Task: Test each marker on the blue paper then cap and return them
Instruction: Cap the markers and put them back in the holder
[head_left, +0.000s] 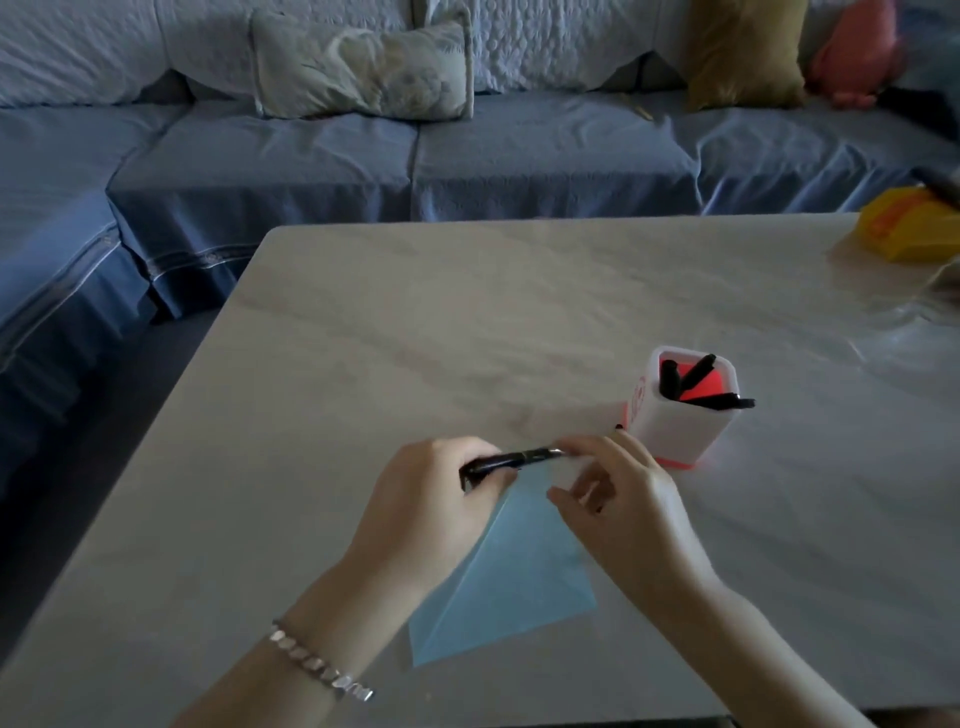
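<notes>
While a silver bracelet (322, 670) sits on the left wrist, the left hand (431, 499) hovers over the pale marble-look table (467, 312) with its fingers curled round the left end of 1 black marker (511, 460). The marker's long axis runs almost level from left to right across the view, with the right end a little higher. That right end looks lighter and shiny, but I cannot tell which end carries the cap or the tip. No brand or writing can be read on its barrel.

Below the 2 hands, the blue paper (519, 587) lies flat on the table, one corner pointing toward the near edge. Its upper part is hidden by the hands.

The right hand (623, 499) pinches the marker's right end between thumb and fingertips, the other fingers loosely bent beneath it.

Just beyond the right hand stands a white square cup (680, 431) with a red base and red inside. A red mark on its left side is too blurred to read. At least 3 black markers (696, 379) stand in it, 1 leaning left, 1 tilted up to the right, and 1 lying low across the right rim with its end pointing right.

At the far right edge of the table rests a yellow and orange object (909, 228), blurred.
</notes>
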